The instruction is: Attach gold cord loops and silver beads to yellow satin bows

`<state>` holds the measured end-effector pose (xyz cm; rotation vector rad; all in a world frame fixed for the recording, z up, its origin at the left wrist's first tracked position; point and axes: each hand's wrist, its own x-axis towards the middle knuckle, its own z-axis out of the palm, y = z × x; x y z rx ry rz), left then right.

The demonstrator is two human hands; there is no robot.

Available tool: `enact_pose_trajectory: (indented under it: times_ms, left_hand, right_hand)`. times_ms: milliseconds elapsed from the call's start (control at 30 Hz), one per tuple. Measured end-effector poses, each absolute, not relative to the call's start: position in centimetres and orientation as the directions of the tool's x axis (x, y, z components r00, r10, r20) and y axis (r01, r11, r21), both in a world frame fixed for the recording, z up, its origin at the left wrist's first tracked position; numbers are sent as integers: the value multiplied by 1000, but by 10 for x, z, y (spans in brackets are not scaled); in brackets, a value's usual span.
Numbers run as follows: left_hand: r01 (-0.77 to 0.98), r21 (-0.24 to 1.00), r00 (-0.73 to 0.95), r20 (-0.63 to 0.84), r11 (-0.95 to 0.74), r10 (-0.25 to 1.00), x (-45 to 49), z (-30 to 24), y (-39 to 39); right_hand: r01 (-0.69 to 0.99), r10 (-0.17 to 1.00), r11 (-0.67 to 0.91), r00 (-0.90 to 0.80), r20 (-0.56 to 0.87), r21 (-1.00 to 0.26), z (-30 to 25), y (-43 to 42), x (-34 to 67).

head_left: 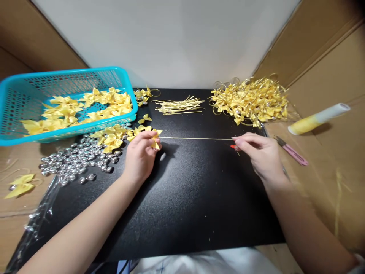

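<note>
My left hand (141, 154) pinches a yellow ribbon bow (155, 141) between thumb and fingers. From it a thin yellow cord (196, 138) runs taut across the black board to my right hand (256, 152), whose thumb and forefinger are closed on the cord's other end. A small red piece (234, 147) shows just under the right fingertips; whether the hand grips it too, I cannot tell. More yellow bows (111, 137) lie beside the left hand, next to a spread of shiny silver beads (76, 158).
A turquoise basket (119, 121) with yellow bows stands at the left. Cut cord pieces (179, 105) lie at the back, near a heap of looped bows (252, 99). On the right are a pink-handled cutter (292, 151) and a yellow-and-white tube (318, 118). Cardboard walls (327, 49) flank the board.
</note>
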<state>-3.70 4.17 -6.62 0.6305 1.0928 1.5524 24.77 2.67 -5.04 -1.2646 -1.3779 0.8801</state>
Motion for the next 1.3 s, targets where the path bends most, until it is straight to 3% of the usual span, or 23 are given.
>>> enact_pose_trajectory:
  times_ms: [133,267,400,500,667,800,967,1167,1300]
  left_hand:
    - [-268,958,-234,40,-104,971,-39,-75,39]
    - [-176,980,-116,73,-92,991,-40,-79,35]
    - [-93,989,-26,114,-116,993,-39,-75,32]
    - [58,962,113,258,-265,960,-39,-69,29]
    - [280,815,385,389,-507,837,-35,-64,24]
    - [355,779,370,391,-517,843,-33,-65,23]
    - [457,759,340,334,-465,879,-36,-72,25]
    - [644,649,333,237,-404,913,-40,-69,33]
    - [818,504,171,250,-279,953,-71,-40,40]
  right_hand:
    - [-157,999,12,52,4,-988,-49,29,250]
    - [-307,997,-72,-60,-56,-949,-43,25,250]
    - [-236,997,-72,-54,-61,-969,-36,19,253]
    - [-160,998,-48,-35,-43,-986,-31,16,256]
    - [-278,999,-13,-38,-2,-961,-26,14,254]
    - [-374,998,20,-50,42,-927,-26,14,249]
    - [-243,985,156,-34,169,-957,-34,15,241]
    - [-162,999,47,-6,49,-986,-42,11,225]
    - [-133,999,-1,-32,4,-991,-45,10,221]
